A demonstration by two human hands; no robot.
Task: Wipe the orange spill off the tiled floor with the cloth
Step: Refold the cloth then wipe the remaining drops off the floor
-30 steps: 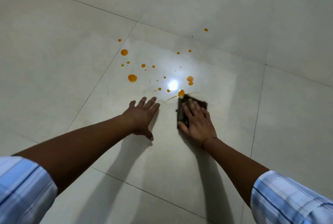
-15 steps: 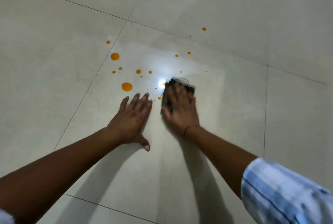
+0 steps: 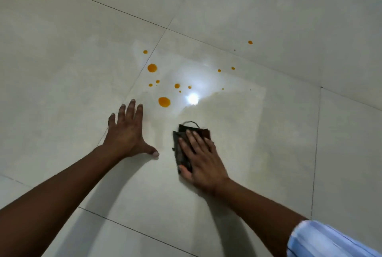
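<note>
Dark cloth (image 3: 180,156) lies flat under the right hand (image 3: 203,163), whose straight fingers press it to the tiled floor (image 3: 268,153) without clasping it. The left hand (image 3: 126,135) rests spread on the tile beside it, holding nothing. Wiping looks midway: orange drops (image 3: 164,101) lie beyond, unwiped. The next stroke probably calls for a firm push forward and left across them.

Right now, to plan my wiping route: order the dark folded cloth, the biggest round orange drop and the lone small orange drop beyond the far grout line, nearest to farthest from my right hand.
1. Dark folded cloth: pressed under the right hand.
2. Biggest round orange drop: ahead-left.
3. Lone small orange drop: far ahead-right.
</note>
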